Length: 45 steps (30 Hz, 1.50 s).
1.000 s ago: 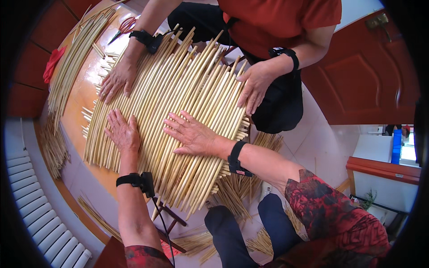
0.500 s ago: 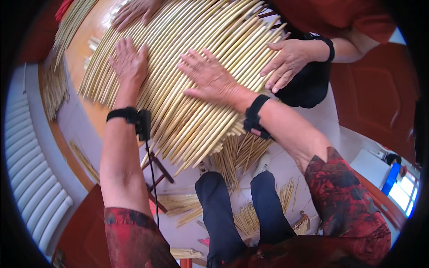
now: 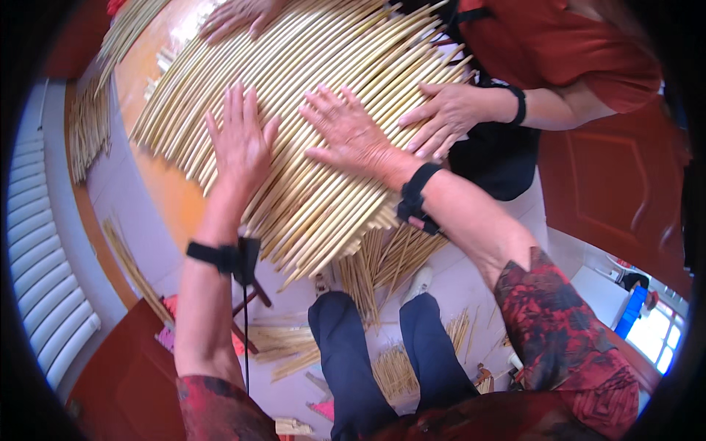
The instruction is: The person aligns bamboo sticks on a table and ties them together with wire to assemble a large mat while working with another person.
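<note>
The left hand (image 3: 241,147) lies palm down with its fingers spread and its thumb out to the side, on a broad layer of slender pale-yellow sticks (image 3: 294,73). The right hand (image 3: 349,136) is also palm down on the sticks, fingers fanned and pointing up and to the left; the two hands are apart, with a strip of sticks showing between them, and neither is closed around anything. The sticks lie side by side, running diagonally from lower left to upper right, on the orange-brown table (image 3: 165,191); their ends are uneven, and several layers of ends show at the lower right edge. Across from the wearer, a co-worker in a red top (image 3: 551,59) has one hand (image 3: 239,15) at the upper part of the layer and the other hand (image 3: 445,117) at its right edge, near the wearer's right hand. Each of the wearer's wrists bears a black strap, and a black cable (image 3: 245,338) hangs by the left forearm. More thin stalks (image 3: 397,375) lie on the floor around the wearer's dark trousers (image 3: 346,353). A white radiator (image 3: 48,272) stands at the left, and a reddish-brown panelled door (image 3: 614,191) at the right.
</note>
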### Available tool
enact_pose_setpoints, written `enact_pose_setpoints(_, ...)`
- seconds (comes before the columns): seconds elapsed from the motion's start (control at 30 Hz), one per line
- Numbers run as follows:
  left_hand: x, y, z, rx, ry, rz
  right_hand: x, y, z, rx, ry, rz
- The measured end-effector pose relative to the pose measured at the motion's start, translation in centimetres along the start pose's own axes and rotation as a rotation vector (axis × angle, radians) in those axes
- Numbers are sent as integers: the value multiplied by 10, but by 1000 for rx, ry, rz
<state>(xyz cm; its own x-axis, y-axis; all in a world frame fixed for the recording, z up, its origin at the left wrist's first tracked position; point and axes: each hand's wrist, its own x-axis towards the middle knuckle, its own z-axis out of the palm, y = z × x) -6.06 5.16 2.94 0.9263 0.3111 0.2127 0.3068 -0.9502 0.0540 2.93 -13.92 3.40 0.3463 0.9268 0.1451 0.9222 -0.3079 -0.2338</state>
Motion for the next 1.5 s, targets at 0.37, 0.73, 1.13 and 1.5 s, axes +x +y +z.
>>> enact_pose_setpoints(0.37, -110, 40, -71, -253, -151, -170, -10, -49, -59, 314, 182, -88)
enact_pose_setpoints(0.73, -215, 71, -129, -194, -413, -308, -218, -133, -116, 517, -379, -146)
enact_pose_setpoints(1.13, -108, 119, -56, -124, -302, -147, -182, -53, -98, 266, -157, -50)
enact_pose_setpoints(1.5, -99, 130, -17, -89, -171, -182, -148, -22, -50, 283, -175, -156)
